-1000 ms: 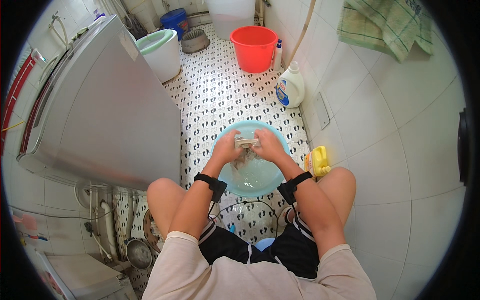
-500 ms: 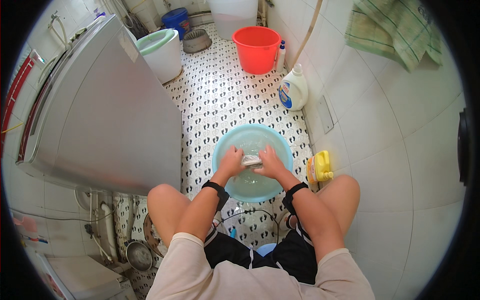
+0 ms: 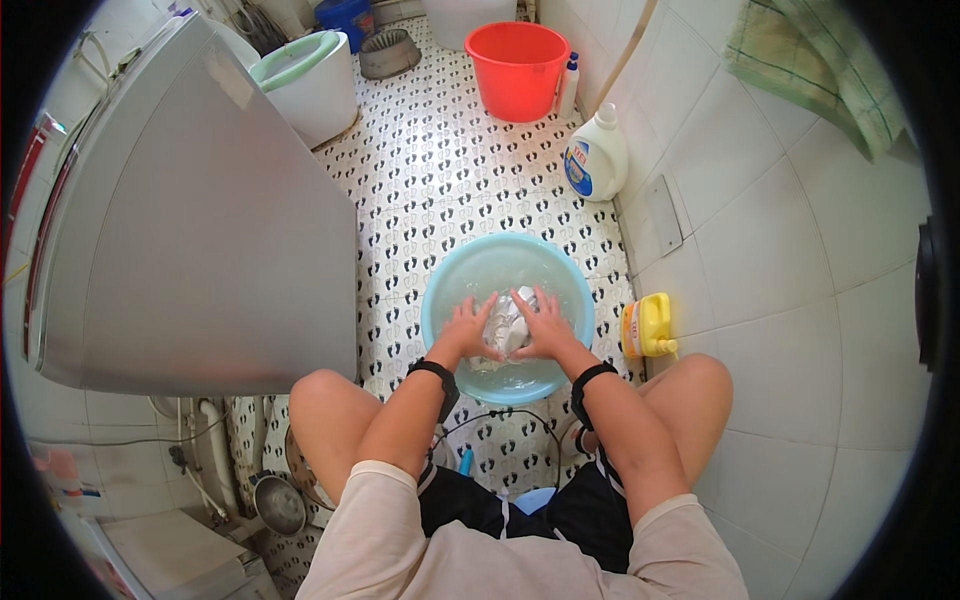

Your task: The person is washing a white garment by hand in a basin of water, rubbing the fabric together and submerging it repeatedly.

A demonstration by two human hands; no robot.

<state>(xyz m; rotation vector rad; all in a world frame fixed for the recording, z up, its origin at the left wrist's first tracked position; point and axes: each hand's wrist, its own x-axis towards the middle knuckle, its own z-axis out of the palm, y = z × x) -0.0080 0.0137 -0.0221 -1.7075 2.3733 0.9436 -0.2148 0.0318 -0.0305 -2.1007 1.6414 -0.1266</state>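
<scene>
Your fingers (image 3: pixel 525 308) splay, unclenched, around the white cloth (image 3: pixel 508 328); press evenly (low inside the pale-blue basin (image 3: pixel 430 301)).

Crumpled bundle (image 3: pixel 511 322) in basin (image 3: pixel 448 280): cloth, wet sheen. Basin: smooth plastic, slight gloss. Red bucket (image 3: pixel 514 80): smooth plastic, low gloss. White bottle (image 3: pixel 600 155): plastic, satin. Yellow jug (image 3: pixel 653 320): plastic, shiny. Big grey appliance (image 3: pixel 210 230): smooth, satin metallic finish; metal or painted plastic, can't tell. Towel (image 3: pixel 800 65): matt woven cloth. Wall tiles (image 3: pixel 760 310): smooth, glazed. Floor (image 3: pixel 425 145): smooth, glossy under light. Pan (image 3: pixel 279 503): dull metal. Shirt (image 3: pixel 520 570): matt cloth.
</scene>
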